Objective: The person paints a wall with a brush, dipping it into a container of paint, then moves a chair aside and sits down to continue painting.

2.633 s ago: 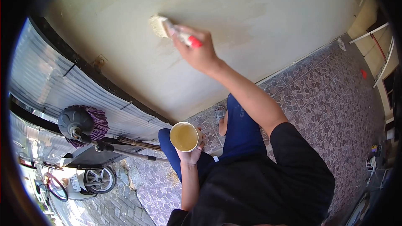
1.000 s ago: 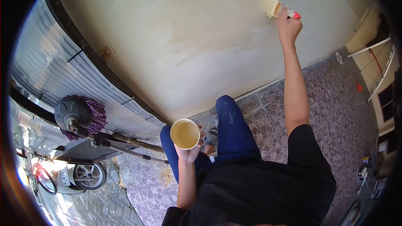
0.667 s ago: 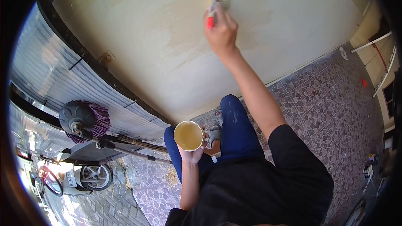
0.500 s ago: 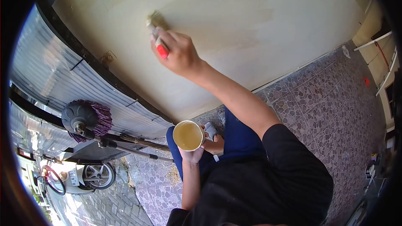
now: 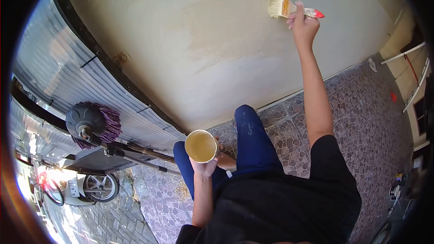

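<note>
My right hand (image 5: 304, 25) is closed round the handle of a paintbrush (image 5: 289, 7) with a red tip. Its pale bristles point left and lie against the cream wall (image 5: 162, 63), at the right end of a darker, wet-looking patch (image 5: 230, 27). Low in the view, my left hand (image 5: 207, 166) holds a round cup (image 5: 201, 146) from beneath and the side, in front of my knees. Pale yellowish liquid is in the cup.
A purple mop (image 5: 92, 124) with a grey head and long pole leans by the corrugated panel (image 5: 58, 63) at left. A motorbike (image 5: 95, 187) stands lower left. Patterned tiles (image 5: 343, 122) run along the wall's foot. A white rail (image 5: 404, 53) is at far right.
My right hand has swept the brush from left to right along the wall, and the arm is straighter. The cup in my left hand has barely moved. More of my right knee shows.
</note>
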`<state>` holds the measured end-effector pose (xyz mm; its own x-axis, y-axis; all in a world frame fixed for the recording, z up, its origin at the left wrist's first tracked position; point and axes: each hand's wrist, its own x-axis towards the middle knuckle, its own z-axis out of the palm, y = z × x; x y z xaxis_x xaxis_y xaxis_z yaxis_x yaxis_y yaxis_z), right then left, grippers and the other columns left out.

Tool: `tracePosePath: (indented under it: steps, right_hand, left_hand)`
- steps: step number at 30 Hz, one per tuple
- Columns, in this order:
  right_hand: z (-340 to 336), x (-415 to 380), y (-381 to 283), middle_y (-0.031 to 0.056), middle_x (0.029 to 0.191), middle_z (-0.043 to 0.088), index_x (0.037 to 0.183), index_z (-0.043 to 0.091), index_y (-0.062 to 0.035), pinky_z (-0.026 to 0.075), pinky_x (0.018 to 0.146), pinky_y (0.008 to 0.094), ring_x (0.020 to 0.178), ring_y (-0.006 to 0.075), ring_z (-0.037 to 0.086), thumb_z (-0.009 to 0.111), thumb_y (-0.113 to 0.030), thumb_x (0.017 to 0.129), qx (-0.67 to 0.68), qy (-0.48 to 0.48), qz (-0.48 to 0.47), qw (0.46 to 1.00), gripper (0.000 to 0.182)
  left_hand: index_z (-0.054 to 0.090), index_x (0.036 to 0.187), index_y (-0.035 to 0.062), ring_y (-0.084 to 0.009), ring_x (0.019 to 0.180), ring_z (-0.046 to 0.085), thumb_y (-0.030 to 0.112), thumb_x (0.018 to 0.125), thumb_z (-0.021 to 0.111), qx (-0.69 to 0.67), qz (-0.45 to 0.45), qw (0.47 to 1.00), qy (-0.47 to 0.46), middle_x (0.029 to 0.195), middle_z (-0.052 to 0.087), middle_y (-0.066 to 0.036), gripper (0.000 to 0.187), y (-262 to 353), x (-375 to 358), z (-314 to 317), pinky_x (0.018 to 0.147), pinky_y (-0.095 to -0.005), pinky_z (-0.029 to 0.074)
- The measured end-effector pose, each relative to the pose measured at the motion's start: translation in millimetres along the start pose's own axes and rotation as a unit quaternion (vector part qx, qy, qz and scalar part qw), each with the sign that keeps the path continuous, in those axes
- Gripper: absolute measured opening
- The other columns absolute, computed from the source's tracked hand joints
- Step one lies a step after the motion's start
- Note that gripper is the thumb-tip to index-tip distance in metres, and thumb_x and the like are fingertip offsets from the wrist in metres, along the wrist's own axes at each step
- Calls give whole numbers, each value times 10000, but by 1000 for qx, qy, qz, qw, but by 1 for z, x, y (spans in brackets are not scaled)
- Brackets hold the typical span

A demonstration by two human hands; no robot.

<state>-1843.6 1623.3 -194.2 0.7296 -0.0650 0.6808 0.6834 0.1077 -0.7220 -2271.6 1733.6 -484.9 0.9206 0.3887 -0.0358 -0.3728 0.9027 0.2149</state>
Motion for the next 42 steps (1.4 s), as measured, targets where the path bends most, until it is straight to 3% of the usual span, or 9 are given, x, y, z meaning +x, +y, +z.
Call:
tracePosePath:
  steps: [5,8,13,23,29,31,33,35,42]
  right_hand:
    - [-55,-3,32,54,624,625,801,667,6,423,462,285,509,124,579,635,-325,1053,51,66,74,994,417]
    - [-82,-29,46,42,649,556,855,595,-35,361,451,285,510,148,528,592,-346,1042,186,105,204,955,363]
    - [-99,-75,74,71,706,544,914,498,-79,352,449,281,570,183,520,573,-356,1014,349,31,393,850,304]
    - [-62,-145,32,125,791,626,1031,535,-90,435,512,260,660,198,583,628,-283,1003,360,-1,486,796,216]
    - [-40,-172,15,175,848,661,975,583,-11,524,634,322,732,236,626,526,-218,987,411,-82,479,772,215]
    - [-29,-179,0,198,909,668,1023,611,21,516,666,306,788,251,626,528,-180,982,402,-96,484,771,221]
    - [-24,-188,4,210,1000,693,1224,636,64,525,739,296,890,267,662,536,-180,990,400,-143,478,769,353]
    - [-20,-198,1,215,1106,718,1353,620,74,550,761,335,980,291,718,558,-138,1005,367,-208,383,822,412]
    - [16,-202,-37,227,1219,719,1298,666,81,623,792,380,1076,346,752,602,-41,1052,290,-341,226,865,281]
  left_hand:
    - [576,1427,91,-422,1087,653,575,1030,537,-11,-4,1000,-2,1389,587,-262,628,-5,5,2,654,-380,602]
    - [580,1421,86,-420,1075,656,580,1030,531,-5,-7,1000,7,1390,588,-263,632,-7,3,3,643,-376,593]
    - [582,1419,85,-422,1067,658,586,1031,524,8,-22,1000,12,1386,590,-265,637,-11,6,6,633,-375,585]
    - [586,1389,71,-434,996,699,559,1060,421,10,-16,999,40,1291,661,-253,611,-19,21,33,608,-388,592]
    - [578,1384,49,-425,991,719,529,1072,398,-2,-14,999,40,1238,675,-243,600,-16,24,43,612,-377,600]
    - [584,1373,62,-377,963,721,552,1080,361,19,-7,998,51,1201,692,-199,613,-12,23,51,609,-376,588]
    - [590,1361,74,-329,935,723,574,1087,324,41,2,997,60,1164,708,-155,629,-4,26,52,606,-376,576]
    - [565,1388,48,-403,967,729,530,1084,372,-3,1,999,37,1231,672,-242,601,0,26,45,595,-362,595]
    - [558,1392,50,-397,958,724,538,1085,361,-11,43,998,43,1220,665,-230,609,18,27,44,594,-363,600]
